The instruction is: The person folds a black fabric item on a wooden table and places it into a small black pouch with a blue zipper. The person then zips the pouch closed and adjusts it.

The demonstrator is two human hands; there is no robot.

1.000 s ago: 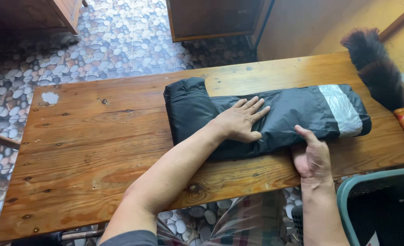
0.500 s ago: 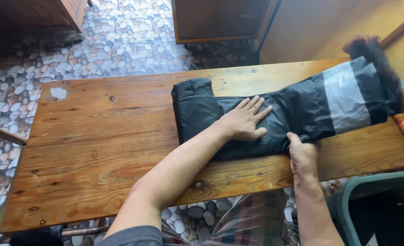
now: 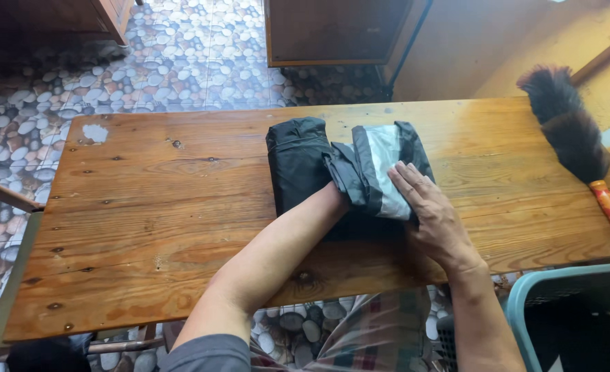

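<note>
Head view, change: the dark garment (image 3: 298, 165), stretched long toward the right edge half a second ago, is now folded over beneath the hands
Left hand (image 3: 339, 196): tucked under the grey fold, grip cannot be told
Right hand (image 3: 432, 217): flat, fingers spread on the fold
Table (image 3: 146, 227): bare wood left of the left hand
Feather duster (image 3: 573, 134): right of the right hand, near the edge
Basket (image 3: 525, 289): teal rim below the right hand, inside dark

No packages, labels, signs, screens visible.

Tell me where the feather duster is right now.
The feather duster lies at the wooden table's far right edge, right of the folded dark garment.
</note>
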